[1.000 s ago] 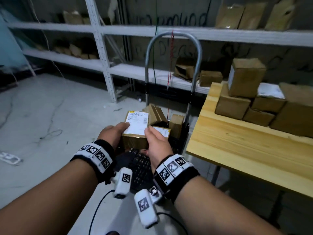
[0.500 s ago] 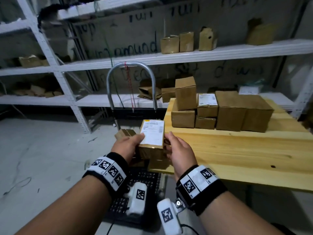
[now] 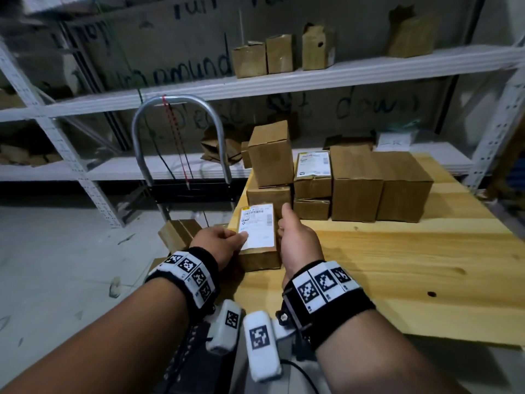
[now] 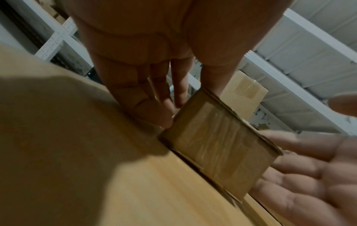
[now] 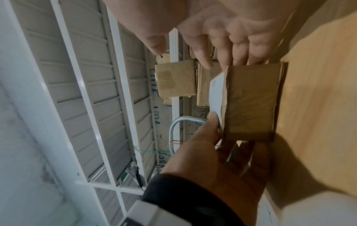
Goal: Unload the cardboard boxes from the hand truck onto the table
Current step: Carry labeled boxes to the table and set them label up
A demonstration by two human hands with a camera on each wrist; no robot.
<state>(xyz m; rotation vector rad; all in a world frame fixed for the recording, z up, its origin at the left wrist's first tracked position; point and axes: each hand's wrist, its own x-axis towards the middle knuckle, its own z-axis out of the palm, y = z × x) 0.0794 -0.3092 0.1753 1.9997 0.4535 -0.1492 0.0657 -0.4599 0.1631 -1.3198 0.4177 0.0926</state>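
A small cardboard box (image 3: 258, 237) with a white shipping label on top rests on the left front corner of the wooden table (image 3: 397, 265). My left hand (image 3: 223, 243) holds it, thumb on the label and fingers along its left side (image 4: 154, 99). My right hand (image 3: 298, 243) is beside the box's right end with spread, straight fingers, and grips nothing (image 5: 222, 38). In the wrist views the box (image 4: 218, 145) (image 5: 251, 100) sits flat on the tabletop. The hand truck (image 3: 176, 137) stands left of the table, with other cardboard boxes (image 3: 179, 233) low on it.
Several cardboard boxes (image 3: 355, 180) are stacked at the table's far side, just behind the labelled box. White metal shelving (image 3: 284, 81) with more boxes runs along the back wall. A grey concrete floor (image 3: 56, 265) lies to the left.
The labelled box went up from the hand truck and rightward onto the table corner. My right hand has loosened from it and opened; my left hand still holds it.
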